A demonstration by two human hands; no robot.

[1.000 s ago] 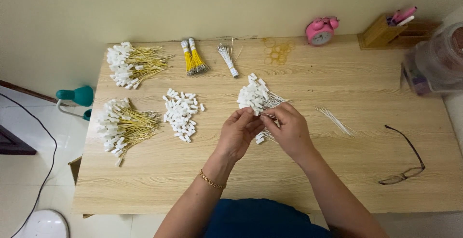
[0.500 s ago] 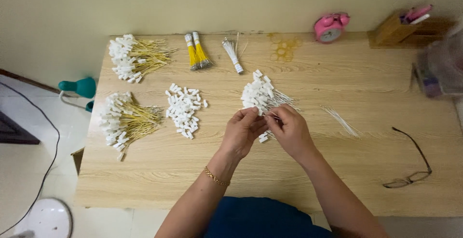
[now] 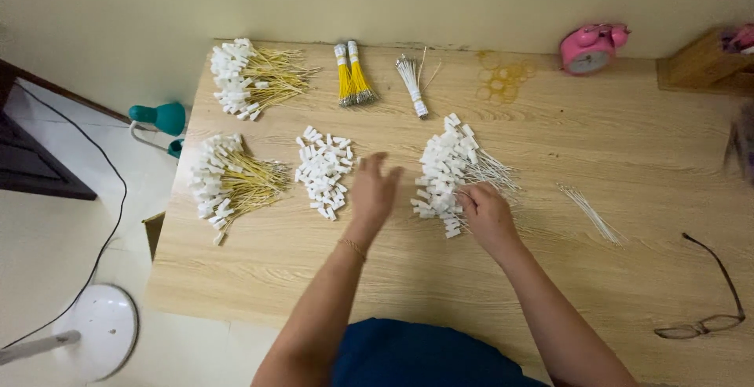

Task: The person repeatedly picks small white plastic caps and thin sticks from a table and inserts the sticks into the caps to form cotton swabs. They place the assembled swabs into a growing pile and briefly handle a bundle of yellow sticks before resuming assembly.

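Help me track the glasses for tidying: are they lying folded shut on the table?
No. The glasses lie open near the table's right edge, with one arm stretched out away from the lenses.

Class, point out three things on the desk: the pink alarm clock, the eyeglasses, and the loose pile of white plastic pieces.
pink alarm clock (image 3: pixel 587 49), head view, its face.
eyeglasses (image 3: pixel 701 326), head view, the lens frame.
pile of white plastic pieces (image 3: pixel 323 170), head view, the pile's middle.

Wooden table (image 3: pixel 597 277), tag piles (image 3: pixel 444 171), eyeglasses (image 3: pixel 711 293)
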